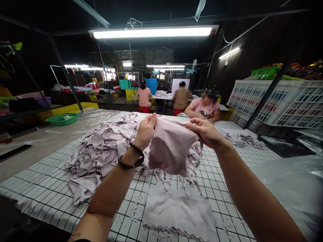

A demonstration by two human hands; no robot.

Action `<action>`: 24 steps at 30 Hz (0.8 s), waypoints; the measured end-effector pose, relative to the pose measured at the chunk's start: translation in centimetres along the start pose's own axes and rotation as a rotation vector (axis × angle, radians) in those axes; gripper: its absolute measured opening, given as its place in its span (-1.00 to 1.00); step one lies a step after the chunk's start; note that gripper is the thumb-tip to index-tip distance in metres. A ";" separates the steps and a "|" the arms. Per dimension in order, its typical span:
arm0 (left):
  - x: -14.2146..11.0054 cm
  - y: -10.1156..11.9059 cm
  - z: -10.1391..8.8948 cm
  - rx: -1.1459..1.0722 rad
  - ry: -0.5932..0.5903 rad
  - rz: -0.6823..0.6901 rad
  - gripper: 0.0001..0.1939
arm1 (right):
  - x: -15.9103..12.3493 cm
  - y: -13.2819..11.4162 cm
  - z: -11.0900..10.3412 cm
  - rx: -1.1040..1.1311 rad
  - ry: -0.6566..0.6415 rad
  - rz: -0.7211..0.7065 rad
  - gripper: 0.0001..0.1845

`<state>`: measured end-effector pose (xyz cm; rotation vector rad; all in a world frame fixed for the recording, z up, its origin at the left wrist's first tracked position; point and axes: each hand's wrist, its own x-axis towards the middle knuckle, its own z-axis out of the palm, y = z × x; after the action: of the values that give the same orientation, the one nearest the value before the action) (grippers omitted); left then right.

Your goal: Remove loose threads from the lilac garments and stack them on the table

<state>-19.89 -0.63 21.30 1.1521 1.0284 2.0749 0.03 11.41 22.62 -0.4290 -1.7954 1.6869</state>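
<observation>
A pale pinkish-mauve fabric garment hangs stretched between my two hands above the table. My left hand grips its upper left corner, thumb on top. At the other upper corner my right hand pinches the cloth between thumb and fingers. Below, a matching camisole-like top with thin straps and a wavy hem lies flat near the table's front edge. To the left rises a large heap of the same garments. Small fabric scraps are scattered around the flat top.
The table has a white cover with black grid lines. A smaller garment pile lies at the right, where a person sits. White crates and clear plastic stand right. A green basin and phone lie left.
</observation>
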 end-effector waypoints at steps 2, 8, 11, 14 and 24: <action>0.1 0.1 -0.2 0.051 0.017 0.005 -0.69 | -0.1 -0.1 -0.3 -0.053 0.000 0.008 -0.63; -1.1 0.4 -0.6 -0.015 0.031 0.007 -0.79 | -0.5 -0.9 -0.4 -0.091 -0.020 -0.056 -0.64; -1.8 0.6 -0.7 -0.070 -0.010 -0.023 -0.82 | -1.1 -1.4 -0.7 -0.170 -0.172 -0.013 -0.64; -2.3 1.0 -0.4 -0.133 -0.087 -0.077 -0.82 | -1.8 -1.7 -1.0 -0.347 -0.421 0.165 -0.66; -3.1 1.2 1.1 -0.310 -0.210 -0.312 -0.88 | -0.2 1.0 2.5 0.023 -0.229 -0.093 -0.73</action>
<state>-17.59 -3.26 21.27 0.9593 0.7052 1.7501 -1.58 9.49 21.68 -0.1444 -1.9235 1.7470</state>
